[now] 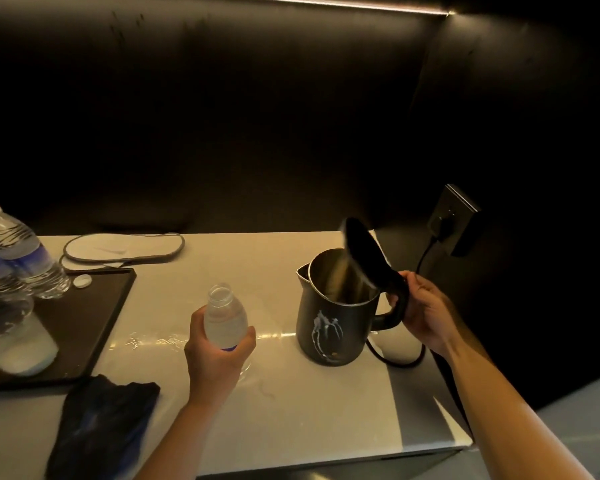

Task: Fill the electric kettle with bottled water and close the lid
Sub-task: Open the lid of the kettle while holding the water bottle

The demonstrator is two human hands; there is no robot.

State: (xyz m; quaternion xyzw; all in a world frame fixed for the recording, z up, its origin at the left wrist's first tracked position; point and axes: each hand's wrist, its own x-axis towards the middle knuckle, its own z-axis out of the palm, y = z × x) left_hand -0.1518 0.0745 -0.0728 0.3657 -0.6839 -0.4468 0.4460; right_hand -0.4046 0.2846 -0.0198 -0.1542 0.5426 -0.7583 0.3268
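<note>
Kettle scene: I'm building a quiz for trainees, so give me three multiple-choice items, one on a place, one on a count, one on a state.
1. Where does the loose bottle cap lie?
A. on the tray's far edge
B. inside the kettle
C. on the dark cloth

2. How many capped bottles stand on the tray?
A. none
B. two
C. five

3. How is the kettle's lid?
A. shut
B. missing
C. open, tilted up

Answers:
1 A: the cap rests at the tray rim beside the bottles.
2 B: two capped bottles stand at far left; the open bottle is in the left hand.
3 C: the lid stands up over the kettle mouth, with the right hand at the handle.
</note>
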